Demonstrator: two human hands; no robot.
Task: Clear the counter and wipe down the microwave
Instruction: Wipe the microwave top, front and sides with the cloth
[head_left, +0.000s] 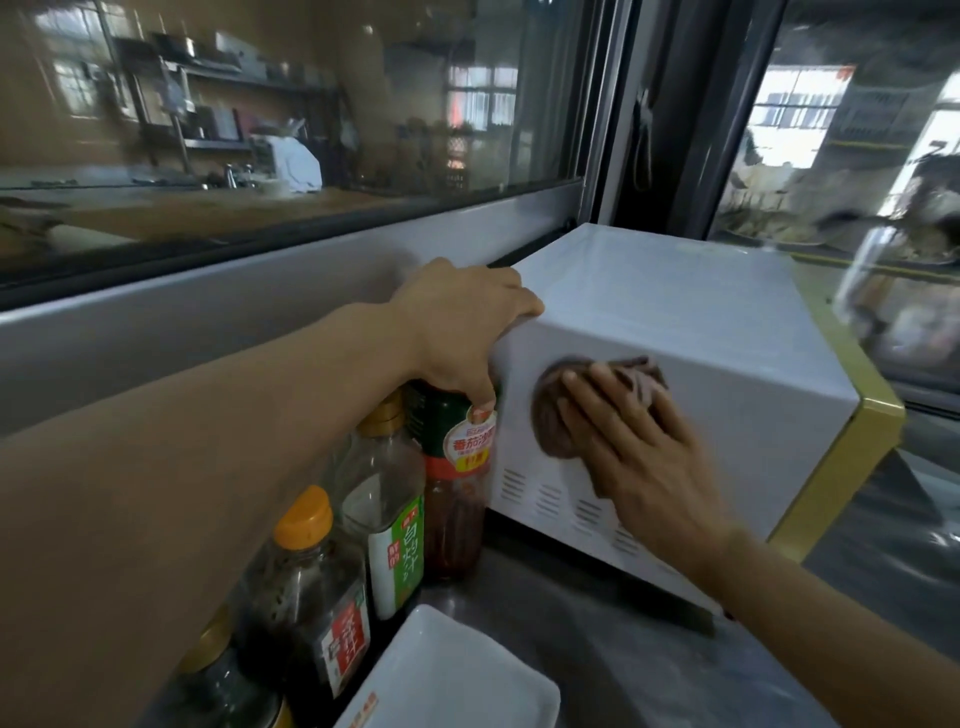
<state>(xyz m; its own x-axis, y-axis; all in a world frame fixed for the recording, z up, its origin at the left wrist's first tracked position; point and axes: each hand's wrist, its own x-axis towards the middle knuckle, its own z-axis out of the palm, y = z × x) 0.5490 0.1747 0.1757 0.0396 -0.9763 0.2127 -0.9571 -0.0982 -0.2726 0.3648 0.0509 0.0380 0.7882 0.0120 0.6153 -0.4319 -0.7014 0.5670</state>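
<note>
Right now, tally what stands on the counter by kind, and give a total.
Bottles: 4 (orange-capped, clear vinegar, red sauce, dark one at the bottom edge)
Microwave: 1
White dish: 1
Total: 6

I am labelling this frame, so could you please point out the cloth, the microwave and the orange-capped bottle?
cloth (551, 415): head view, bunched left part.
microwave (675, 301): head view, top panel.
orange-capped bottle (304, 515): head view, its cap.

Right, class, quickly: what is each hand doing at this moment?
Left hand: open, resting over the top back corner of the microwave, steadying it.
Right hand: open, flat fingers pressing the brown cloth against the microwave's side.
</note>
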